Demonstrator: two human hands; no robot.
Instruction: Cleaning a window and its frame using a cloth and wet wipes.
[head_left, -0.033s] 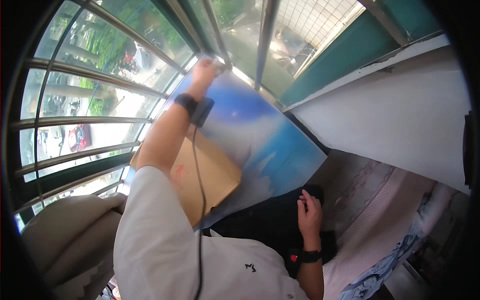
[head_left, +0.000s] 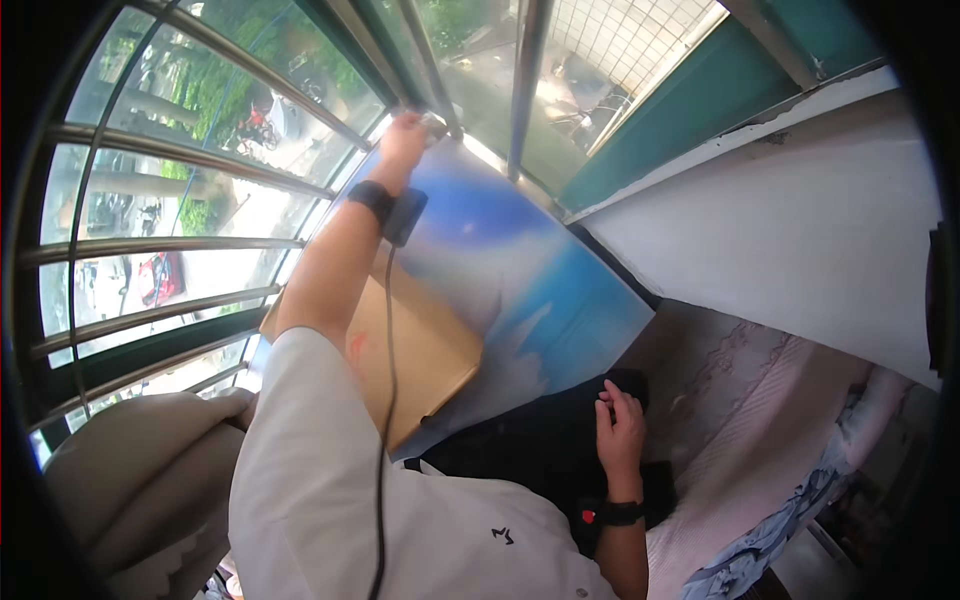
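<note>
Left hand (head_left: pixel 403 138) seemingly grips poster (head_left: pixel 520 290) top.

This is looking like a home, likely a bedroom by a window. A bed (head_left: pixel 760 400) with pale patterned bedding is lying along a white wall (head_left: pixel 800 230). Metal bars (head_left: pixel 150 240) are curving across the window, with a street and trees showing outside. Teal trim (head_left: pixel 680 110) is framing the glass.

Large blue-and-white sheet (head_left: pixel 520 290) tilted against window bars; brown cardboard (head_left: pixel 425 355) lying on its lower left.
</note>
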